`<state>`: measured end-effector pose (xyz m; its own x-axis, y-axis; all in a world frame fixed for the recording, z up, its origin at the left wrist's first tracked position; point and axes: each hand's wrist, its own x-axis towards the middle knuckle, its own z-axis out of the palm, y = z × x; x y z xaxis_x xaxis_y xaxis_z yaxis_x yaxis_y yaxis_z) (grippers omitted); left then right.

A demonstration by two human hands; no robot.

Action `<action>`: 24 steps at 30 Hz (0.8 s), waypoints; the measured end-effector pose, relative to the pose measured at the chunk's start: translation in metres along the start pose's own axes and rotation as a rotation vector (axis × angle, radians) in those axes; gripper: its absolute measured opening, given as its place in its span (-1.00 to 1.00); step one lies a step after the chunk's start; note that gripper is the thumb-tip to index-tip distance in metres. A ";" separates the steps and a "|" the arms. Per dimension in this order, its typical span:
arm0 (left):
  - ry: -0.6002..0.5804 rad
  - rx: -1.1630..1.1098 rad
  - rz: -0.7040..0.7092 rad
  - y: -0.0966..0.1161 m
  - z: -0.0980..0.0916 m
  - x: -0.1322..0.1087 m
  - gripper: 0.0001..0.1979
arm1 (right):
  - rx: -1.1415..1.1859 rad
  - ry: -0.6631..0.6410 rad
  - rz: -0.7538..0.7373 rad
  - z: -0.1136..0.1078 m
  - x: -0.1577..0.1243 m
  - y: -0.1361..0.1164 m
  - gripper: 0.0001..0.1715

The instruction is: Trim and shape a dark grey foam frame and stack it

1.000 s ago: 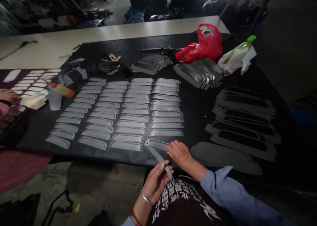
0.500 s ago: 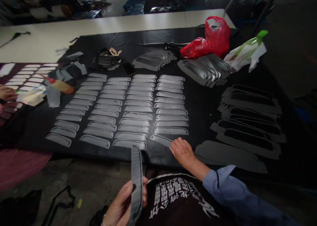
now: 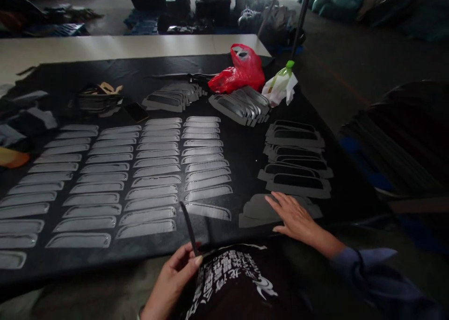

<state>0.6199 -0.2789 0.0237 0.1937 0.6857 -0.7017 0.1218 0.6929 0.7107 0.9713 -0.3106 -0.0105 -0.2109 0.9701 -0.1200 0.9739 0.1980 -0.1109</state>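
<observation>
Strip, narrow and dark edge-on, stands upright in the left hand, gripped between thumb and fingers just off the near edge of a black cloth. Farther left, an orange object sits at the frame's edge, below grey scraps. Rows of silver-grey pieces fill the cloth's left and middle, lying flat and side by side. Behind them are a pile with tan bits, a phone and a stack of pieces. A shirt with white characters shows at the bottom. Next come a red bag, another stack and a bottle in a white bag. The right hand lies open, fingers spread, on a grey sheet, below stacked dark frames. Its blue sleeve reaches the right.
</observation>
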 end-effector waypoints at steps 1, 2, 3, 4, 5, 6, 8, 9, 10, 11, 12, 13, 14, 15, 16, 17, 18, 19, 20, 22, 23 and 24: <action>-0.009 0.016 0.004 0.002 0.006 0.001 -0.46 | 0.003 -0.027 -0.007 0.002 -0.002 0.009 -0.02; -0.020 0.033 0.006 0.003 0.012 0.002 -0.46 | 0.011 -0.045 -0.013 0.004 -0.002 0.015 -0.02; -0.033 0.050 0.007 0.006 0.018 0.003 -0.45 | 0.023 -0.054 -0.019 0.005 -0.001 0.019 -0.03; -0.046 0.069 0.009 0.008 0.024 0.003 -0.45 | 0.036 -0.057 -0.023 0.006 0.002 0.020 -0.04; -0.055 0.085 0.017 0.009 0.029 0.003 -0.46 | 0.047 -0.058 -0.028 0.006 0.004 0.020 -0.05; -0.057 0.098 0.029 0.010 0.034 0.004 -0.45 | 0.058 -0.059 -0.033 0.006 0.007 0.020 -0.06; -0.053 0.130 0.057 0.011 0.042 0.005 -0.45 | 0.075 -0.066 -0.046 0.004 0.010 0.019 -0.07; -0.051 0.151 0.074 0.010 0.045 0.005 -0.44 | 0.082 -0.070 -0.055 0.003 0.011 0.019 -0.07; -0.056 0.174 0.090 0.008 0.048 0.006 -0.44 | 0.087 -0.076 -0.067 0.002 0.012 0.019 -0.07; -0.069 0.201 0.109 0.006 0.050 0.007 -0.44 | 0.092 -0.084 -0.081 0.001 0.013 0.019 -0.07; -0.086 0.234 0.135 0.005 0.052 0.008 -0.45 | 0.096 -0.094 -0.098 0.001 0.013 0.019 -0.07; -0.099 0.276 0.171 0.003 0.053 0.010 -0.46 | 0.103 -0.104 -0.115 0.000 0.014 0.018 -0.08; -0.103 0.332 0.219 0.002 0.055 0.012 -0.49 | 0.111 -0.111 -0.132 0.000 0.014 0.017 -0.09; -0.091 0.409 0.278 0.001 0.056 0.014 -0.51 | 0.122 -0.110 -0.147 0.000 0.013 0.015 -0.09; -0.059 0.504 0.347 0.002 0.057 0.016 -0.54 | 0.132 -0.098 -0.154 0.000 0.011 0.014 -0.09; -0.012 0.615 0.425 0.003 0.059 0.019 -0.57 | 0.138 -0.074 -0.145 -0.001 0.007 0.012 -0.08; 0.042 0.739 0.508 0.004 0.062 0.021 -0.59 | 0.142 -0.036 -0.120 -0.002 0.002 0.010 -0.10; 0.094 0.869 0.588 0.006 0.067 0.024 -0.62 | 0.143 0.012 -0.080 -0.004 -0.005 0.008 -0.16; 0.138 1.000 0.661 0.008 0.072 0.027 -0.64 | 0.144 0.072 -0.030 -0.008 -0.013 0.006 -0.29; 0.184 1.237 0.775 0.012 0.088 0.031 -0.67 | 0.177 0.198 0.016 -0.018 -0.028 0.001 -0.69; 0.188 1.333 0.813 0.013 0.098 0.033 -0.67 | 0.203 0.249 -0.008 -0.023 -0.034 -0.002 -0.82; 0.183 1.405 0.847 0.014 0.108 0.035 -0.66 | 0.215 0.295 -0.046 -0.029 -0.038 -0.005 -0.83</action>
<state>0.7338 -0.2696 0.0145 0.5624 0.8260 -0.0387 0.7982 -0.5301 0.2862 0.9771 -0.3440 0.0229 -0.1898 0.9659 0.1763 0.9177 0.2383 -0.3178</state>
